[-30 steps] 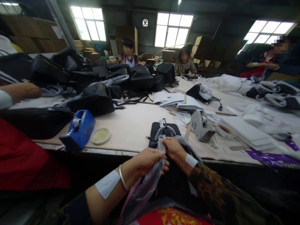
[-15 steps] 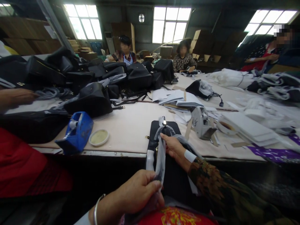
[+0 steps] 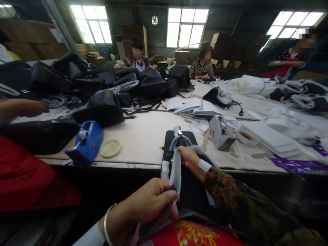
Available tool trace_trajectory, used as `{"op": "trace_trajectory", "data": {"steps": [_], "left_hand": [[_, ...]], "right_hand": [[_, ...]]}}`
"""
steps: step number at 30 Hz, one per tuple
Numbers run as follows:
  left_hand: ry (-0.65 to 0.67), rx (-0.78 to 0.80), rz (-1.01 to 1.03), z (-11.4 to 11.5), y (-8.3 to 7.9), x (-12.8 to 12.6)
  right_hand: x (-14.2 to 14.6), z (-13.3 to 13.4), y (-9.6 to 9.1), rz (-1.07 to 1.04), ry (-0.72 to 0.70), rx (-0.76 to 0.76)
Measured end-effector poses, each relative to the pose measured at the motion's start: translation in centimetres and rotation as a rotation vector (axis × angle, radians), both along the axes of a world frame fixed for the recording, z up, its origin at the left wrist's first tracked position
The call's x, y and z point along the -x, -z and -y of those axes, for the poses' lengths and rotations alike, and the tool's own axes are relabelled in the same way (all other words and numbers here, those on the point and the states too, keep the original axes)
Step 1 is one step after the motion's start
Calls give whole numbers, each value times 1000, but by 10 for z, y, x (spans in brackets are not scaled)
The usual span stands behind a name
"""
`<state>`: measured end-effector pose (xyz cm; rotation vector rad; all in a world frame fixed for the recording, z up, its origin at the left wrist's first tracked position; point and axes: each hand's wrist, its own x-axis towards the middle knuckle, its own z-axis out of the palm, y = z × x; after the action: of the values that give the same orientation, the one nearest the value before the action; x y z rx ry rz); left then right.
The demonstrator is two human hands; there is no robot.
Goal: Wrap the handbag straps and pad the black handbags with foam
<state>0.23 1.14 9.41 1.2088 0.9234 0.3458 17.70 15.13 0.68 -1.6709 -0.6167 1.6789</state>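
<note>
A black bag (image 3: 188, 191) leans from the table's front edge down toward my lap. Along it runs a strap wrapped in translucent plastic (image 3: 175, 167). My left hand (image 3: 153, 201), low and near my lap, is closed round the lower stretch of that wrapped strap. Farther up, near the bag's top, my right hand (image 3: 189, 157) pinches the same strap between thumb and fingers. A metal buckle (image 3: 179, 132) shows at the top of the bag, and a white-wrapped piece (image 3: 165, 169) lies along its left side.
A blue tape dispenser (image 3: 85, 143) and a shallow round dish (image 3: 110, 148) stand left on the table. To the right are a grey tape dispenser (image 3: 221, 133), white sheets (image 3: 196, 106) and a tape roll (image 3: 247, 137). Black bags (image 3: 151, 83) are heaped behind. A co-worker's hand (image 3: 23, 108) reaches in at left.
My left hand has risen slightly, still on the wrapped strap. My right hand stays almost in place. At left, the co-worker's hand has moved a little to the right.
</note>
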Motion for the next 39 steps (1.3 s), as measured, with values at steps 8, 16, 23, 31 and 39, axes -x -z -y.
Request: {"op": "trace_trajectory", "data": {"steps": [8,16,23,31,39], "left_hand": [[-394,111,271,-25,-7,14],[-749,32,383,-93,-27,-21],[-997,11,411,-145,-19,-45],[-1033,97,559,-171,2,-22],[-368,157,648,-68,35,-56]], "right_hand": [[-17,23,-26,69,-107,-56],[0,88,-71,-267,-552,-463],[3,124,-84,-264,-653,-314],[-36,123,-90,-384,-679,-251],[-19,44,-102,-309,-87,-524]]}}
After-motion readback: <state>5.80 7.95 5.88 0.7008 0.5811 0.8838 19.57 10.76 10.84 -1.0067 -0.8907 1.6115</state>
